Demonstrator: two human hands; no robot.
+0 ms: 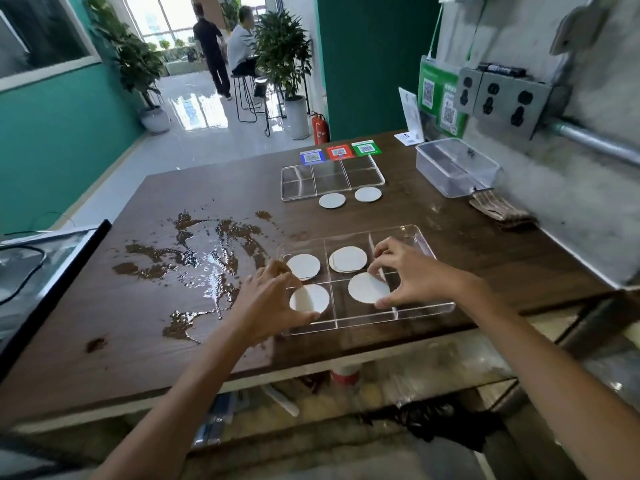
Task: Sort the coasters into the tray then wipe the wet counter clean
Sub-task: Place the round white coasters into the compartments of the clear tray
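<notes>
In the near clear plastic tray (437, 306), the left hand (268, 303) pinches a round white coaster (313, 296). The right hand (412, 271) pinches another coaster (365, 289). Behind the tray, two loose coasters (332, 200) lie by an empty far tray (332, 180). A wet spill (207, 261) sits left of the near tray on the brown wooden worktop (485, 237).

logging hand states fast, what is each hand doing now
left hand: pinching a round white coaster.
right hand: pinching another round white coaster in the clear tray.

I see a dark worktop (450, 220): near tray (440, 308) at its front edge, spill (207, 258) left, far tray (379, 183) and two loose coasters (332, 200) behind.
</notes>
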